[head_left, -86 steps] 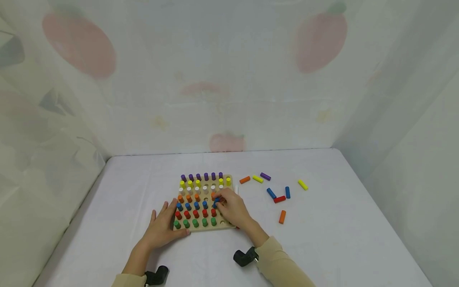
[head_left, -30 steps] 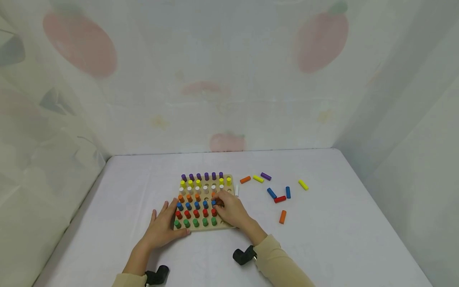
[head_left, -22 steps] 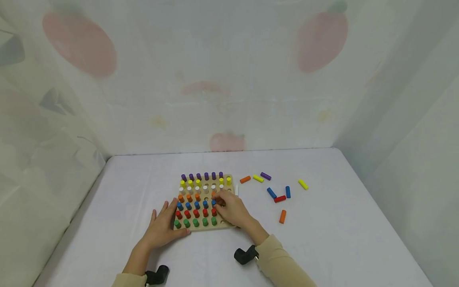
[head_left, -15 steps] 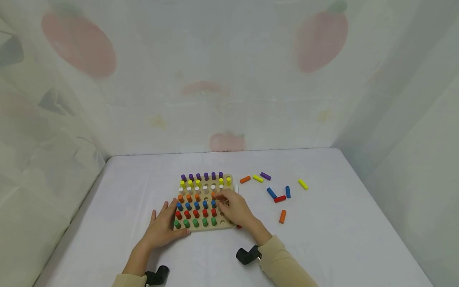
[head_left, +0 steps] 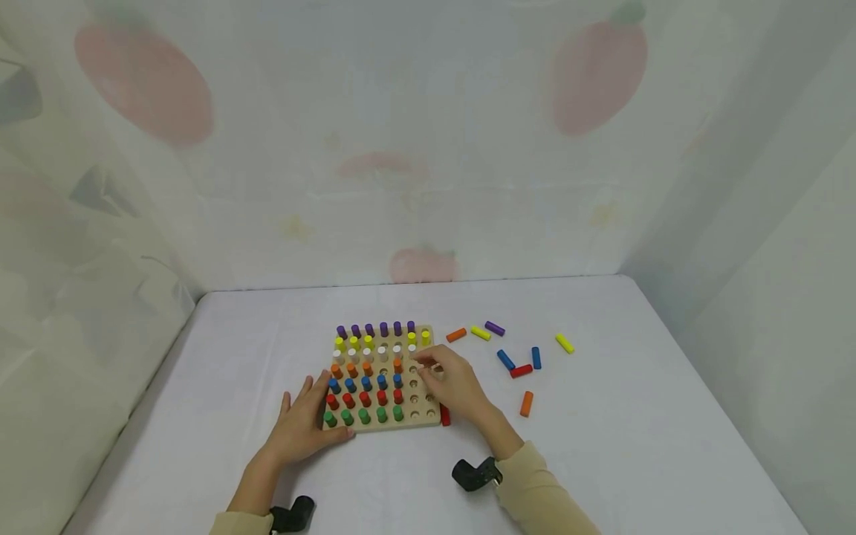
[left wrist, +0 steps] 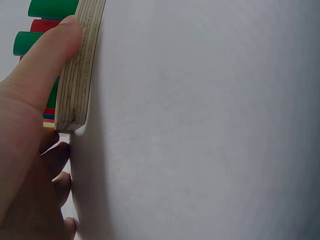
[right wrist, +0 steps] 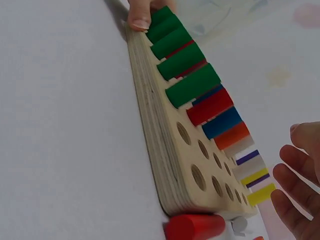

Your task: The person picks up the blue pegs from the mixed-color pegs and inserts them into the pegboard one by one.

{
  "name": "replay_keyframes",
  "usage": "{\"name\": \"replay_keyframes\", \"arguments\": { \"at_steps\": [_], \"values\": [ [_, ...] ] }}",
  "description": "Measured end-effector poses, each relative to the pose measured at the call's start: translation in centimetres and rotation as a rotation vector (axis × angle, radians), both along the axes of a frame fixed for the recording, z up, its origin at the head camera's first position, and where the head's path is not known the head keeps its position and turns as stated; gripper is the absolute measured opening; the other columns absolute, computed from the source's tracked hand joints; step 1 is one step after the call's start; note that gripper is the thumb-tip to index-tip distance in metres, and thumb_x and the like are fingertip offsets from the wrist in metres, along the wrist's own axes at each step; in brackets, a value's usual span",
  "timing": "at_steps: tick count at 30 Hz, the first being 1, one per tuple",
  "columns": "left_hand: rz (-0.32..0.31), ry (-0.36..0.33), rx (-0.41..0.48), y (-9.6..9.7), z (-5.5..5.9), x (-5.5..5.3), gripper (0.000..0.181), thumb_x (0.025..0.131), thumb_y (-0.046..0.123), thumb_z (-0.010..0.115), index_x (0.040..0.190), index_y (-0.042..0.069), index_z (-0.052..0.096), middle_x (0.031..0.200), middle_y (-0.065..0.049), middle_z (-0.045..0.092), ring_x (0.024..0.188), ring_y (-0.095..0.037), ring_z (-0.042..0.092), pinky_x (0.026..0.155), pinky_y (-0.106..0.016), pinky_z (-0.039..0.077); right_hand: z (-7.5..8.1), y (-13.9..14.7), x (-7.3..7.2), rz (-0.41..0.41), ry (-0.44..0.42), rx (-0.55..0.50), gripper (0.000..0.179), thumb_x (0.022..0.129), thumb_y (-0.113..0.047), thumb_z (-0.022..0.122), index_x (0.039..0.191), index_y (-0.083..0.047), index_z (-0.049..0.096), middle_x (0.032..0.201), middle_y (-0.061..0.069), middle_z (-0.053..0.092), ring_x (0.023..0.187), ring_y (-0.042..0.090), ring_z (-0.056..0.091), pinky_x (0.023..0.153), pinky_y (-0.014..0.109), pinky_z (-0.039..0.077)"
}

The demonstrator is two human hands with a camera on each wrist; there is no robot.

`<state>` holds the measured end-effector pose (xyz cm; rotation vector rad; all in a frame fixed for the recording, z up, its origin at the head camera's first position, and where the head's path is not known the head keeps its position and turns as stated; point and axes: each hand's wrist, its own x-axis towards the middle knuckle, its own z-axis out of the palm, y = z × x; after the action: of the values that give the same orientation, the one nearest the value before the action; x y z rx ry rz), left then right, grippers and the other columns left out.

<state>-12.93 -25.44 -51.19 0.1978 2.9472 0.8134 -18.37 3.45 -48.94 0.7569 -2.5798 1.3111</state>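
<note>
A wooden pegboard (head_left: 423,407) carries rows of coloured pegs. My left hand (head_left: 301,423) rests against its left end, fingers spread along the side; the thumb (left wrist: 50,52) presses the near edge. My right hand (head_left: 458,383) hovers over the board's right side, fingers bent loosely with nothing between them. The blue peg (head_left: 397,380) just left of it stands upright in its hole, ending the blue row. Bare holes show in the right columns, seen close in the right wrist view beside the green pegs (right wrist: 192,85).
A red peg (right wrist: 195,227) and a white peg (right wrist: 240,225) lie by the board's right edge. Farther right are scattered loose pegs: orange (head_left: 527,403), blue (head_left: 505,360), red (head_left: 521,371), yellow (head_left: 565,343) and purple (head_left: 495,328).
The blue peg went from my right fingers into its hole, upright. My right hand let go and drew back to the right, uncovering several holes. My left hand stayed put.
</note>
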Motion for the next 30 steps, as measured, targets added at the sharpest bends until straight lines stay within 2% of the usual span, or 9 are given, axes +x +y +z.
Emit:
{"name": "replay_keyframes", "arguments": {
  "at_steps": [4, 13, 16, 20, 26, 30],
  "values": [
    [0.001, -0.001, 0.002, 0.0, 0.0, 0.0, 0.116, 0.059, 0.064, 0.074, 0.146, 0.007, 0.022, 0.149, -0.016, 0.027, 0.138, -0.041, 0.013, 0.104, -0.067, -0.001, 0.3, 1.0, -0.2, -0.033, 0.003, -0.008, 0.023, 0.087, -0.011, 0.062, 0.11, -0.014, 0.059, 0.105, -0.005, 0.062, 0.096, 0.007, 0.058, 0.081, 0.027, 0.053],
    [0.001, 0.005, -0.005, -0.2, -0.2, -0.1, 0.116, 0.058, 0.064, 0.074, 0.146, 0.008, 0.023, 0.149, -0.015, 0.027, 0.138, -0.041, 0.014, 0.104, -0.067, -0.001, 0.7, 3.8, -1.4, -0.133, 0.089, -0.032, 0.023, 0.085, -0.009, 0.064, 0.108, -0.011, 0.061, 0.104, 0.0, 0.064, 0.098, 0.013, 0.06, 0.08, 0.031, 0.054],
    [0.0, 0.004, -0.004, -0.2, -0.2, -0.1, 0.117, 0.058, 0.064, 0.074, 0.146, 0.008, 0.023, 0.149, -0.016, 0.028, 0.138, -0.041, 0.014, 0.104, -0.067, -0.001, 0.9, 4.8, -1.6, -0.153, 0.078, -0.039, 0.025, 0.086, -0.01, 0.064, 0.11, -0.009, 0.061, 0.108, 0.001, 0.063, 0.101, 0.015, 0.059, 0.081, 0.035, 0.053],
    [-0.001, 0.002, 0.002, -0.2, -0.2, -0.1, 0.117, 0.058, 0.064, 0.074, 0.146, 0.008, 0.023, 0.149, -0.016, 0.028, 0.138, -0.041, 0.014, 0.104, -0.067, -0.001, 0.9, 6.1, -1.8, -0.187, 0.055, -0.001, 0.03, 0.086, -0.012, 0.065, 0.116, -0.01, 0.06, 0.112, 0.003, 0.062, 0.104, 0.018, 0.058, 0.084, 0.037, 0.052],
    [-0.004, 0.0, 0.002, -0.2, -0.2, -0.1, 0.117, 0.058, 0.065, 0.074, 0.146, 0.008, 0.023, 0.149, -0.016, 0.028, 0.138, -0.041, 0.014, 0.104, -0.067, 0.0, 0.6, 8.2, -1.9, -0.21, 0.104, 0.035, 0.035, 0.082, -0.01, 0.068, 0.116, -0.007, 0.059, 0.109, 0.007, 0.062, 0.102, 0.02, 0.059, 0.082, 0.038, 0.052],
    [-0.004, -0.001, -0.002, -0.2, -0.2, -0.1, 0.117, 0.058, 0.066, 0.073, 0.147, 0.008, 0.022, 0.149, -0.016, 0.028, 0.138, -0.041, 0.014, 0.104, -0.067, 0.0, 0.5, 9.3, -2.0, -0.22, 0.084, 0.055, 0.037, 0.083, -0.011, 0.068, 0.118, -0.006, 0.058, 0.11, 0.008, 0.061, 0.101, 0.022, 0.058, 0.083, 0.039, 0.052]
  ]
}}
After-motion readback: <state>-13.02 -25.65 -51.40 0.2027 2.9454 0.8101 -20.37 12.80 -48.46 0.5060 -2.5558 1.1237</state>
